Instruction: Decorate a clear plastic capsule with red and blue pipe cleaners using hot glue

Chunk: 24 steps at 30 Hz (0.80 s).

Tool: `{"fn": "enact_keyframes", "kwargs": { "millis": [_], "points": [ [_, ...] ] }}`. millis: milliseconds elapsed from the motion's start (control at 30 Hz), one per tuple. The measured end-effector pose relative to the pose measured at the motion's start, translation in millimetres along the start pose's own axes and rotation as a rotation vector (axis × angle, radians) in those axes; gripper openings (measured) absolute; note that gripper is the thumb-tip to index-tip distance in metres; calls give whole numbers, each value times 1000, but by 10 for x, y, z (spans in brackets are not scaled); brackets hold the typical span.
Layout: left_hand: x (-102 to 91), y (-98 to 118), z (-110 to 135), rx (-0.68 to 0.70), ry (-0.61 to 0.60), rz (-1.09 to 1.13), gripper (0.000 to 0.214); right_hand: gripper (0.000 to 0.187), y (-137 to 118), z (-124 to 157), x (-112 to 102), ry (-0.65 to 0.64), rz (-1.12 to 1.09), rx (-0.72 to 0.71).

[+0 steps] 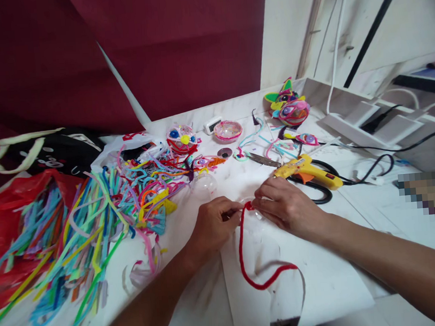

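Observation:
A red pipe cleaner [242, 254] hangs in a loose curve between my hands, its upper end bunched into a small red coil. My left hand [215, 226] pinches it beside this coil. On the other side, the closed fingers of my right hand [286, 203] grip the coiled end. Around the coil shows a clear plastic piece [258, 215], partly hidden by my fingers; its full shape cannot be made out. The pipe cleaner's free end reaches down over the white paper [251, 301]. Just beyond my right hand lies a yellow glue gun [306, 171].
Many coloured pipe cleaners [90, 218] spread from a red bag [4, 225] at left. Scissors [264, 159], a clear dome [204, 184], a pink-rimmed bowl [228, 131] and decorated balls [181, 138] stand farther back. Cables and a white power strip [358, 127] are at right.

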<state>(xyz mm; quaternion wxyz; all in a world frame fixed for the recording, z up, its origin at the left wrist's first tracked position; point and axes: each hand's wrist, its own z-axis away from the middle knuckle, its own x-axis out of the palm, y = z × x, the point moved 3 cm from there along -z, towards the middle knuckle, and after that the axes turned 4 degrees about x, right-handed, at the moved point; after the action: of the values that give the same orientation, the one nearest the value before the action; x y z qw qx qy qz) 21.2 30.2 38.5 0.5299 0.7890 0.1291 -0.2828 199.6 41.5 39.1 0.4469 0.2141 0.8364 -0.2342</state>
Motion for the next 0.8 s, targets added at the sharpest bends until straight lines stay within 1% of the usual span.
{"fn": "enact_keyframes", "kwargs": {
  "millis": [67,167,267,467,567,700,800],
  "points": [
    [-11,-20,-12,0,-33,43,16,22,0,-2,1,0,-1,0],
    [-34,-31,-40,79,-59,20,15,21,-1,-6,2,3,4,-2],
    [-47,-39,-62,166,-58,-50,16,21,-3,-5,1,2,5,-1],
    [-31,-59,-56,231,-29,-103,15,22,-14,-3,-6,-2,0,2],
    [-32,-86,-57,280,-47,-117,15,22,-15,-6,-8,3,-2,6],
    [-75,-138,-70,381,-124,-115,18,22,-11,-9,-9,1,-8,1],
    [-111,-139,-64,493,-206,-190,21,21,-8,-7,-6,-4,-4,-3]
  ]
}}
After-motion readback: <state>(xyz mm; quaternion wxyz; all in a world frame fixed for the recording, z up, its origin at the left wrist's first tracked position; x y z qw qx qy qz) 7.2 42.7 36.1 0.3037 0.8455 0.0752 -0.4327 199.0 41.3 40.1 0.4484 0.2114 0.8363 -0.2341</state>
